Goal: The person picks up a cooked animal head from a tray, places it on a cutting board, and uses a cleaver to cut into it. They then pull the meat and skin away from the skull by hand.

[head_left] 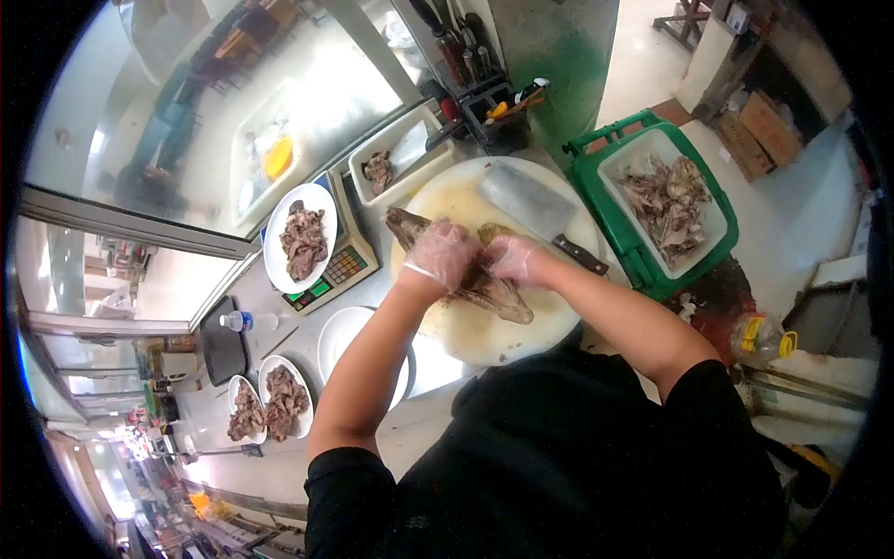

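My left hand (pixel 441 253), in a clear plastic glove, is closed on a long piece of brown cooked meat (pixel 495 293) over the round cutting board (pixel 466 340). Close beside it on the right, my right hand (pixel 509 257), gloved too, has its fingers curled round part of the same meat. One end of the piece sticks out at the upper left, the other at the lower right. A wide cleaver (pixel 528 197) with a dark handle lies on the board beyond my hands. My fingertips are partly hidden in the meat.
Left of the board are a scale (pixel 352 264) bearing a plate of meat (pixel 304 244), an empty plate (pixel 343 340) and two more meat plates. A tray (pixel 410 168) and knife rack (pixel 489 102) stand behind. A green bin (pixel 722 228) holding bones is at the right.
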Available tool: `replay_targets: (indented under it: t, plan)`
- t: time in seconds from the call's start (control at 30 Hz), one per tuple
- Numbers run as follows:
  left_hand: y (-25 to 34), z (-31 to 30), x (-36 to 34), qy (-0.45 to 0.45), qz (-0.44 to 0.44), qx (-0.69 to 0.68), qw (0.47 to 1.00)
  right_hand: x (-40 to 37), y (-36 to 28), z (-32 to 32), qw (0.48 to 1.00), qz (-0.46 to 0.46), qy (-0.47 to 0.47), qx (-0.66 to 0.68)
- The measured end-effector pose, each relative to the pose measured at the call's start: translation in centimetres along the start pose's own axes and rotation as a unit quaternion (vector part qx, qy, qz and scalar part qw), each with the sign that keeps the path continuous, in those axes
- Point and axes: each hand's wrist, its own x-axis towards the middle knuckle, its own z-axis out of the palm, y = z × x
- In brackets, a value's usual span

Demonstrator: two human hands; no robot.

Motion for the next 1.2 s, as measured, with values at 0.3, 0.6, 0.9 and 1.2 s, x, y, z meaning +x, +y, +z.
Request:
replay_targets:
  t: [0.3,0.6,0.9,1.2]
  plan:
    - [-0.9,0.4,-0.5,-0.005,0.046,-0.012,0.999,0.1,-1.8,0.3,0.994,0.09,0.006,-0.062]
    - [-1.0,0.1,-0.4,-0.047,0.008,0.039,0.998,1.2,1.7,2.5,0.989,0.069,0.092,0.09]
    - [-0.3,-1.7,0.4,-0.174,-0.02,0.019,0.984,0.5,-0.5,3.2,0.98,0.133,0.127,0.076]
    - [0.6,-2.5,-0.8,-0.153,-0.056,0.038,0.986,1.2,-1.9,4.2,0.986,0.104,0.099,0.09]
